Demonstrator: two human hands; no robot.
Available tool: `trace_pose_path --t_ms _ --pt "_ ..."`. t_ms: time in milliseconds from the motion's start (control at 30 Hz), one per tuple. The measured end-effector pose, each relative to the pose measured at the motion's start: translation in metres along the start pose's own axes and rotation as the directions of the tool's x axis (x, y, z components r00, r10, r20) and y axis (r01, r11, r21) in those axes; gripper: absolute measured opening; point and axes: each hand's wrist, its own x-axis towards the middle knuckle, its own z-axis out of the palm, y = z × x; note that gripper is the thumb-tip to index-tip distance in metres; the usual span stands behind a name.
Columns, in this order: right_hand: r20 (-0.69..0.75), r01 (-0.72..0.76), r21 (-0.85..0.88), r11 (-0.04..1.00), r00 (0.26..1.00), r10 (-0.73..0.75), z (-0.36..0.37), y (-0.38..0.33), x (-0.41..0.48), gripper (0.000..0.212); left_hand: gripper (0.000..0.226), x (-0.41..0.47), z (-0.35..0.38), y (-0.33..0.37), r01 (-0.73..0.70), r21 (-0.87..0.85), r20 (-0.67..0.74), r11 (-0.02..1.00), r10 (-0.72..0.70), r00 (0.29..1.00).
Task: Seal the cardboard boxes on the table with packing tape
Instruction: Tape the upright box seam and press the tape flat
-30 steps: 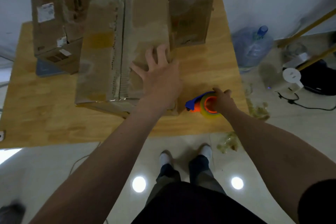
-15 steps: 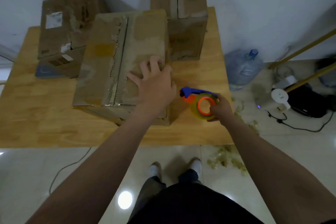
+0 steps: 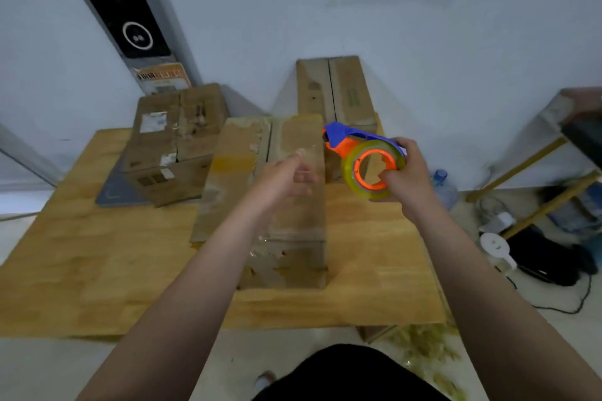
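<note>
Right hand fingers curled round tape dispenser, aloft. Left hand blurred (grip indeterminate) above middle cardboard box. Risk: unheld flaps gape, tape lands crooked.

This looks like a plain packing or storage corner; whether it belongs to a home or an office cannot be told. 3 worn cardboard boxes stand on a simple wooden table set against a bare pale wall. On the glossy tiled floor beside the table are a big water jug and a white power socket with black cables. Crumpled tape scraps lie near the table's corner. A tall black panel leans on the wall.
</note>
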Motion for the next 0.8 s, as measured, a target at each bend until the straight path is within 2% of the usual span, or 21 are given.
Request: trace_pose_path --t_ms 167,300,567,700,800 --pt "-0.035 0.13 0.031 0.991 0.991 -0.129 0.029 -0.028 -0.016 0.068 0.052 0.0 -0.037 0.008 0.112 -0.207 0.132 0.972 -0.085 0.987" --pt "-0.03 0.189 0.025 0.982 0.982 -0.189 0.047 -0.035 -0.023 0.07 0.048 0.0 -0.055 0.015 0.125 -0.31 0.136 0.943 -0.086 0.987" --pt "-0.052 0.329 -0.025 0.944 0.942 -0.33 0.075 -0.041 -0.038 0.061 0.04 0.001 -0.081 0.009 0.129 -0.292 0.135 0.948 -0.093 0.986" --pt "-0.051 0.384 -0.043 0.923 0.921 -0.385 0.084 -0.043 -0.041 0.061 0.024 0.002 -0.089 0.006 0.107 -0.304 0.096 0.947 -0.081 0.992" --pt "-0.006 0.445 -0.078 0.892 0.895 -0.447 0.086 -0.043 -0.044 0.066 0.01 0.004 -0.092 0.002 0.089 -0.31 0.017 0.947 -0.088 0.996"
